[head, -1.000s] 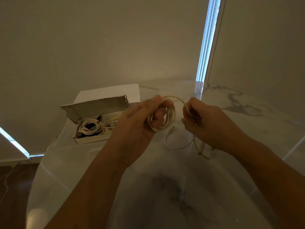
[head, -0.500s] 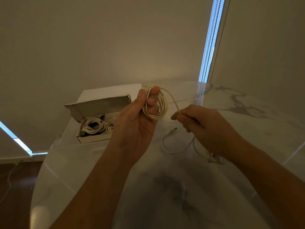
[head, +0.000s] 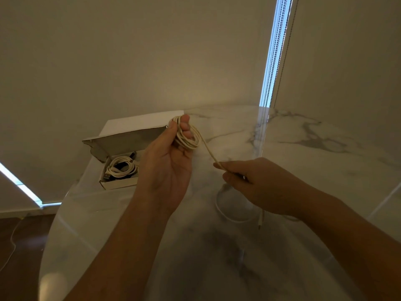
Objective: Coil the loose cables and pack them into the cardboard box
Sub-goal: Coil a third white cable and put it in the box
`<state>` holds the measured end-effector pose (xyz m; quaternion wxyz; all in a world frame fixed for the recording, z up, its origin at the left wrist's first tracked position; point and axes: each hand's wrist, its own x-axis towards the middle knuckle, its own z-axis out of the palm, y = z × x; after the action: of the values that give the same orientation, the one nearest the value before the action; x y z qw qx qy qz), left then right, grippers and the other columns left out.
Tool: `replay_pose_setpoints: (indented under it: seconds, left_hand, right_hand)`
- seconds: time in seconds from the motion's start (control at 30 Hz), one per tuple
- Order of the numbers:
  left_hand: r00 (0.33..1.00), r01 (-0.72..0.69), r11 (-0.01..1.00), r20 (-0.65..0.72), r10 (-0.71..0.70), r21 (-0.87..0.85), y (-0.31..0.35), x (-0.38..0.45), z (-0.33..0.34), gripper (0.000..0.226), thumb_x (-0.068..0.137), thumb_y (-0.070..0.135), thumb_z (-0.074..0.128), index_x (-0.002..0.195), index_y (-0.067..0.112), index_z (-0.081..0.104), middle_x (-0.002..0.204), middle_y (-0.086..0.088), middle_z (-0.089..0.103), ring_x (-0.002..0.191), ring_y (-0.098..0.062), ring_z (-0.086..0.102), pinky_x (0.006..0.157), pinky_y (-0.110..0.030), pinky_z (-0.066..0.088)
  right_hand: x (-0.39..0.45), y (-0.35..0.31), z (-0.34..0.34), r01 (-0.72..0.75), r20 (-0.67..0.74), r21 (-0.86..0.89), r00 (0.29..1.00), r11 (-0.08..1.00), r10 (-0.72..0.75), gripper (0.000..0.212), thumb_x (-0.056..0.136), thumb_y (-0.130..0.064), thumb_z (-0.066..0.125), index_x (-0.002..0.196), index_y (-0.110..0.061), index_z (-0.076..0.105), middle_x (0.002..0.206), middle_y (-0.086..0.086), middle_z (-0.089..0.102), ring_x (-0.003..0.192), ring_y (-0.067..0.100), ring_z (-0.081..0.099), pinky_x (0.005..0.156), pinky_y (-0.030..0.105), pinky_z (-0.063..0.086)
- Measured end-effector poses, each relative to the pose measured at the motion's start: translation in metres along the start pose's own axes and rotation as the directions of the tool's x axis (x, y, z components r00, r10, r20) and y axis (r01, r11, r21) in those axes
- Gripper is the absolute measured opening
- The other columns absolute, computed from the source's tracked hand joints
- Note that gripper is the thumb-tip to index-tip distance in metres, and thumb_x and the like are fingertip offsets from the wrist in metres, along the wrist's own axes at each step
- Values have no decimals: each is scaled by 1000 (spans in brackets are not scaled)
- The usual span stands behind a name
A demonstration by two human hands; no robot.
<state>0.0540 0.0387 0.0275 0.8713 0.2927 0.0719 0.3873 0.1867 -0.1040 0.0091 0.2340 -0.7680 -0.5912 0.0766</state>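
Observation:
My left hand (head: 167, 161) is raised above the table with a cream cable coil (head: 188, 137) wound around its fingers. From the coil a straight strand (head: 209, 152) runs down to my right hand (head: 258, 183), which pinches it between thumb and fingers. The rest of the cable hangs below my right hand as a loose loop (head: 230, 215) on the table, its plug end (head: 260, 223) lying near my wrist. The open cardboard box (head: 117, 185) sits left of my left hand, with coiled white cables (head: 121, 168) inside.
The box lid (head: 130, 140) stands open toward the wall. The round marble table (head: 217, 246) curves away at its left edge above a dark wooden floor. A blind with bead chains (head: 275, 61) hangs at the back right.
My left hand has lifted the coil higher and away from me. My right hand has slid down along the cable, away from the coil, pulling the strand straight between the hands.

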Motion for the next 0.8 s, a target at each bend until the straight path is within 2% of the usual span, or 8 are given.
replay_pose_setpoints:
  seconds: [0.2, 0.3, 0.4, 0.47, 0.6, 0.67, 0.73, 0.8]
  left_hand:
    - [994, -91, 986, -48, 98, 136, -8, 0, 2, 15, 99, 5, 51, 102, 0, 65, 96, -9, 66, 88, -14, 62, 88, -22, 54]
    - [984, -151, 915, -34, 176, 374, -13, -3, 4, 19, 101, 5, 50, 100, 2, 68, 92, -6, 67, 91, -14, 61, 95, -27, 50]
    - [979, -172, 732, 35, 199, 659, -17, -6, 2, 20, 103, 14, 50, 104, 9, 70, 94, -1, 70, 94, -11, 64, 96, -29, 52]
    - [973, -209, 510, 126, 193, 834, -18, -8, 0, 21, 103, 21, 50, 99, 17, 71, 90, 6, 72, 90, -5, 66, 91, -21, 51]
    - [970, -237, 148, 225, 95, 960, -19, -12, -1, 23, 102, 29, 51, 98, 13, 67, 82, 7, 69, 79, 3, 64, 70, -12, 48]
    - [965, -263, 56, 263, 15, 963, -18, -13, -1, 26, 101, 30, 49, 93, 12, 67, 77, 2, 66, 70, -4, 61, 65, -20, 47]
    - [962, -266, 61, 269, -45, 962, -15, -13, 1, 27, 101, 30, 49, 94, 14, 68, 81, -4, 68, 74, -14, 63, 69, -32, 53]
    - [956, -256, 84, 265, -127, 963, -12, -15, 5, 24, 101, 27, 49, 100, 14, 69, 84, -2, 70, 76, -7, 65, 73, -28, 54]
  right_hand:
    - [-4, -10, 1, 60, 54, -29, 997, 998, -59, 40, 102, -40, 45, 142, -43, 47, 122, -16, 66, 99, 0, 62, 89, 14, 43]
    - [-5, -15, -3, 101, 55, -30, 994, 994, -99, 33, 101, -36, 47, 132, -43, 55, 109, -18, 68, 82, -8, 58, 77, 12, 42]
    - [-7, -20, -8, 148, 20, -9, 989, 989, -148, 23, 99, -28, 50, 115, -37, 65, 94, -20, 66, 75, -7, 56, 65, 8, 36]
    - [-7, -21, -10, 159, -17, 2, 987, 987, -159, 20, 99, -24, 51, 107, -32, 67, 88, -20, 64, 77, -5, 57, 66, 6, 37]
    - [-6, -15, -10, 183, -101, 26, 979, 983, -180, 16, 97, -20, 55, 103, -27, 69, 81, -24, 58, 76, -5, 56, 71, 4, 39]
    - [-7, -11, -12, 198, -159, 43, 969, 979, -189, 14, 96, -20, 59, 102, -27, 70, 81, -21, 61, 75, -1, 58, 71, 8, 42]
    - [-6, -7, -16, 195, -219, 48, 959, 980, -181, 13, 95, -21, 60, 100, -27, 70, 79, -15, 65, 72, 5, 59, 67, 10, 43]
    - [-5, -5, -19, 176, -254, 53, 955, 983, -157, 12, 93, -27, 59, 97, -26, 70, 76, -13, 64, 73, 7, 58, 68, 10, 43]
